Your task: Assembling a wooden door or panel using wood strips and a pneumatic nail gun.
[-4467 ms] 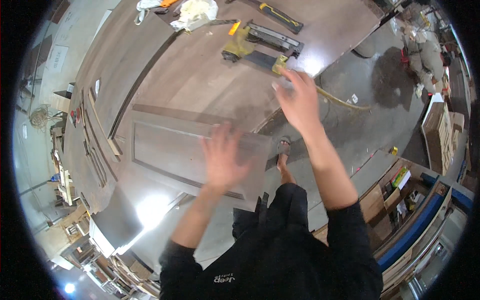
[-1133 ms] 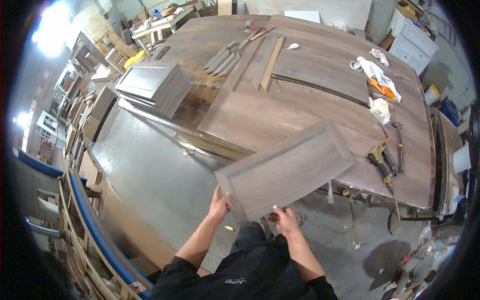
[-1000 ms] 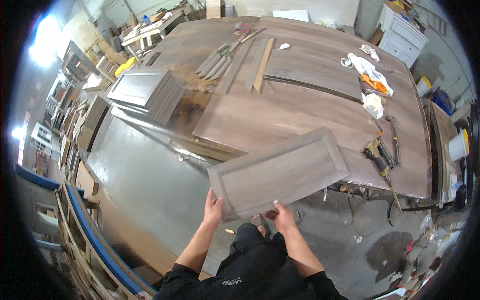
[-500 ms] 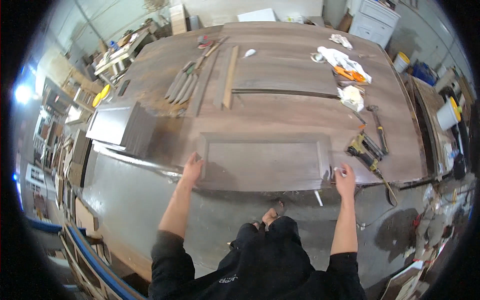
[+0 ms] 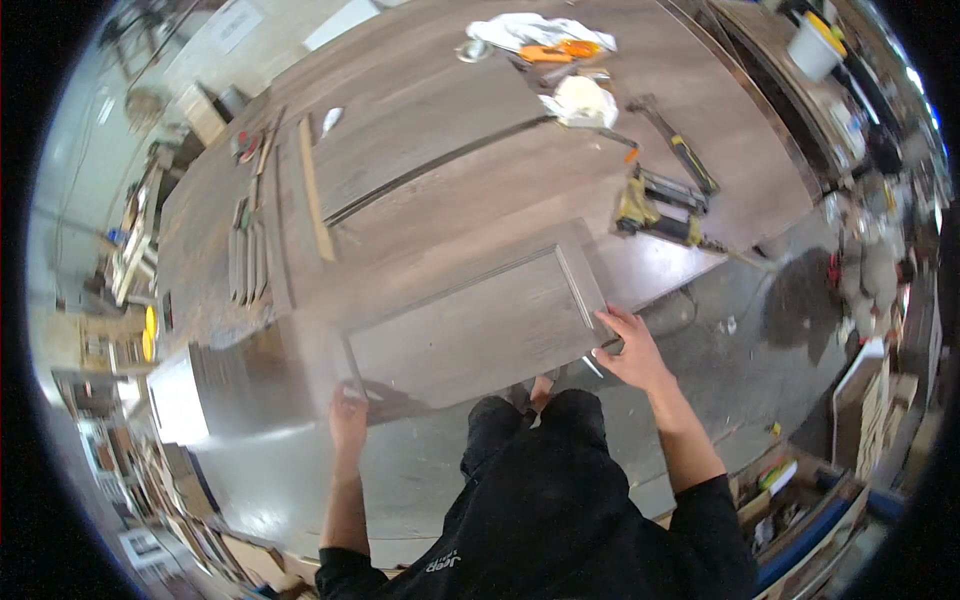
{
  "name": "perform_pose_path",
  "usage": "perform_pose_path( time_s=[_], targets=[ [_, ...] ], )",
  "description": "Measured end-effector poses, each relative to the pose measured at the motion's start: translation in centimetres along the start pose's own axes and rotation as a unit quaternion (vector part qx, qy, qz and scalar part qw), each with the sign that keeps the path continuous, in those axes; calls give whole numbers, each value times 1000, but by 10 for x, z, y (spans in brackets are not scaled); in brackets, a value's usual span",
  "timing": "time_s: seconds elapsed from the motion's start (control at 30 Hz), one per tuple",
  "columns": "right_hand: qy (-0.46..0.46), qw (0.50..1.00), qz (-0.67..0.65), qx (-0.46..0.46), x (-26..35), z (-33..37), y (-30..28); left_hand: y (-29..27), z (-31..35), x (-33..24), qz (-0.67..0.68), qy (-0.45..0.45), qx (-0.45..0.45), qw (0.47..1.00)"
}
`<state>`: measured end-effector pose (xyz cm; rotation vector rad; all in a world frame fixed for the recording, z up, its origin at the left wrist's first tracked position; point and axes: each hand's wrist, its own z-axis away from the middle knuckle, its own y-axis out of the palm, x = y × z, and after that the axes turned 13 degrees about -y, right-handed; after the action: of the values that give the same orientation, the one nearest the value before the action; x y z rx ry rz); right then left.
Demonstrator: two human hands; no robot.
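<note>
A brown-grey framed cabinet door panel (image 5: 460,325) lies along the front edge of the large worktable, between my two hands. My left hand (image 5: 348,425) is closed around its near left corner, the fingertips on top of the frame. At the right end, my right hand (image 5: 638,352) grips the panel's edge with thumb and fingers set apart. Whether the panel rests fully on the table I cannot tell. Beyond my right hand lie a yellow-and-black nail gun (image 5: 655,208) and a hammer (image 5: 680,145).
Further back are a white cloth (image 5: 540,30), an orange tool (image 5: 560,50) and a crumpled pale cloth (image 5: 583,102). Wooden strips (image 5: 315,190) and several grey slats (image 5: 248,255) lie on the left. A dark box-like piece (image 5: 180,400) sits at the left corner. A hose trails off the nail gun.
My view has turned, so the table appears tilted. My right hand, earlier beside the panel's end, has come onto its edge. The left hand has closed on the left corner.
</note>
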<state>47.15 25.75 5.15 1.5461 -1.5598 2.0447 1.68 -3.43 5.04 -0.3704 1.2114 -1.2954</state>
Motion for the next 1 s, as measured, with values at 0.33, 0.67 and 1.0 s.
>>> perform_pose_path(
  time_s=[0.33, 0.67, 1.0],
  targets=[
    [207, 795, -265, -506, 12, 28, 95, 47, -4, -136, -150, 368, 43, 917],
    [222, 802, -121, -541, 51, 6, 149, 256, 62, -329, -149, 707, 275, 634],
    [247, 846, 98, -462, 45, 17, 144, 269, 66, -334, -151, 707, 281, 631]
  ],
)
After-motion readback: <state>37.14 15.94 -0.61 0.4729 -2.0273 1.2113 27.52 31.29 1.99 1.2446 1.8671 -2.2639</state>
